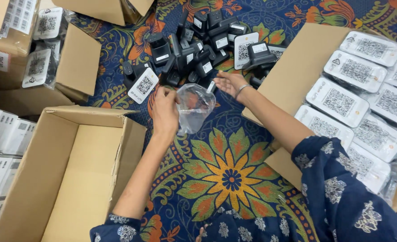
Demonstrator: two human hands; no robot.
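Note:
My left hand [164, 110] pinches the rim of a clear plastic bag [194, 106], which hangs open above the patterned cloth. My right hand [231, 83] is stretched out with fingers apart, just short of a pile of small black devices with white coded stickers [194, 49]; it holds nothing. A bangle sits on that wrist. One white-faced device [142, 84] lies at the pile's left edge, close to my left hand.
An empty cardboard box [68, 175] stands open at lower left. A box at right [297, 67] holds several bagged white-faced devices [337, 101]. More cartons and bagged units [37, 67] sit at upper left. A colourful floral cloth [230, 175] covers the floor.

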